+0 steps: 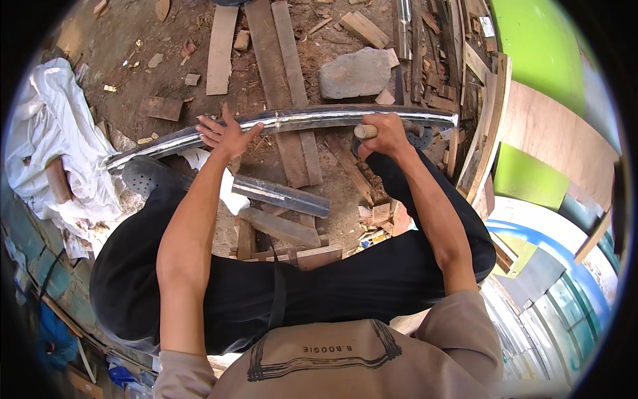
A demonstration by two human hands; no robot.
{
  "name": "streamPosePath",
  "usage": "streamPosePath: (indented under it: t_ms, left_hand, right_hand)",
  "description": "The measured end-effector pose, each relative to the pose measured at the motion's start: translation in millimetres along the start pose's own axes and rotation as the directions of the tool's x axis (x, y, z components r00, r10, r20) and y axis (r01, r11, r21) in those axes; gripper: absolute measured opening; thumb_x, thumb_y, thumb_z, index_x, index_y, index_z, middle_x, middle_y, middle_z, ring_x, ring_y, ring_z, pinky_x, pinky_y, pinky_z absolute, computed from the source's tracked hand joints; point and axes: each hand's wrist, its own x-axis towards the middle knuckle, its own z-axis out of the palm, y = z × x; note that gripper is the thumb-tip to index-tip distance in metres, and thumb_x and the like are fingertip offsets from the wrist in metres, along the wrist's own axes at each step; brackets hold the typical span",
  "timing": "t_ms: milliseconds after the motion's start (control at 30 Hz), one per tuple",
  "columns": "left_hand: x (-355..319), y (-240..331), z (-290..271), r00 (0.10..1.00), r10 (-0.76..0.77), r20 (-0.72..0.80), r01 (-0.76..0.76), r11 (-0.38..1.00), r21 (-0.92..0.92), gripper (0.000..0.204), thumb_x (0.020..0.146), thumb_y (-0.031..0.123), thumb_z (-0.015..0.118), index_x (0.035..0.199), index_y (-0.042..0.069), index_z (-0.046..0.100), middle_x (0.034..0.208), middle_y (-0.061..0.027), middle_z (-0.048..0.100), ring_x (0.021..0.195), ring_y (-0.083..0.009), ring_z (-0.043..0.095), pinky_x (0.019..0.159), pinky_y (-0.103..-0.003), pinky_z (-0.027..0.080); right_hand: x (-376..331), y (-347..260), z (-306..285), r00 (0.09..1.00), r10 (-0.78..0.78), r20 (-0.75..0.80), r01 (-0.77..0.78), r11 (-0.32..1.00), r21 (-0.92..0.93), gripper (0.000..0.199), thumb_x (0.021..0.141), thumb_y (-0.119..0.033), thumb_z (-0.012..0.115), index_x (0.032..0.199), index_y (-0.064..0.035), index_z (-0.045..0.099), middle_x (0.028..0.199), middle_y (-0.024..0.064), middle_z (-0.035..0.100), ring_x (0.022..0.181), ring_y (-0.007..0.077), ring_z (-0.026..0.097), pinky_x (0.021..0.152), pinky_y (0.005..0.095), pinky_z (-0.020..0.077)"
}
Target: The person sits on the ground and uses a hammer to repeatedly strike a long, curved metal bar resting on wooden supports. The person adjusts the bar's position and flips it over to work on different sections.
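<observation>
Closest to me, the person squats in black trousers and a tan shirt, both bare forearms stretched forward. Between the knees lie 1 short metal bar and a few loose wood offcuts on the dirt. Further out, the left hand is released, fingers spread flat against 1 long curved metal strip that runs across in front of both knees. The right hand is clenched around 1 wooden handle just beside the strip. Beyond sit 1 grey stone and 3 long planks.
</observation>
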Motion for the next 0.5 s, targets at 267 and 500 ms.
streamPosePath:
  t_ms: [267, 500]
  left_hand:
    - [8, -1, -4, 1.0, -0.013, 0.006, 0.013, 1.0, 0.009, 0.131, 0.07, 0.08, 0.061, 0.152, 0.013, -0.015, 0.136, -0.0433, -0.04, 0.124, -0.0589, -0.042, 0.102, -0.07, -0.015]
    - [11, 1, -2, 1.0, 0.017, -0.005, -0.017, 1.0, 0.007, 0.133, 0.068, 0.083, 0.061, 0.153, 0.014, -0.015, 0.137, -0.0428, -0.04, 0.125, -0.0586, -0.041, 0.103, -0.07, -0.014]
  right_hand:
    - [35, -88, 63, 0.971, -0.213, -0.106, 0.23, 0.953, 0.197, 0.017, 0.058, -0.017, 0.073, 0.066, -0.0118, 0.059, 0.061, 0.0078, 0.06, 0.054, 0.0262, 0.06, 0.051, 0.0384, 0.049]
    - [23, -118, 57, 0.926, -0.016, -0.376, 0.122, 0.958, 0.261, 0.022, 0.071, -0.025, 0.073, 0.068, -0.0091, 0.059, 0.069, 0.0091, 0.061, 0.064, 0.028, 0.06, 0.057, 0.0405, 0.0467]
